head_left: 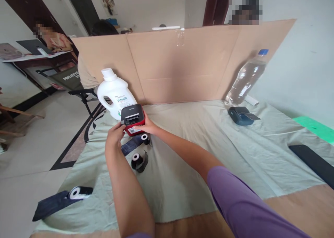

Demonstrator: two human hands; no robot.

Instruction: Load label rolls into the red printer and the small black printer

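A small black and red label printer (132, 117) sits between my two hands at the left rear of the cloth. My left hand (114, 134) grips its left edge, fingers at the front corner. On its right side my right hand (149, 124) is closed around the casing, thumb along the red front. Just behind stands a white detergent bottle (114, 93), partly covered by the printer. Nearer to me lie a black ribbon roll (144, 137) with its dark strip pulled out and another black roll (135, 158) with a loose curled end.
A third black roll (79, 192) trails a strip at the front left. Cardboard (180, 67) stands upright along the back. A water bottle (245, 79) leans at the right, beside a dark blue printer (241, 115). A black flat object (310, 161) lies at the right edge. People sit beyond.
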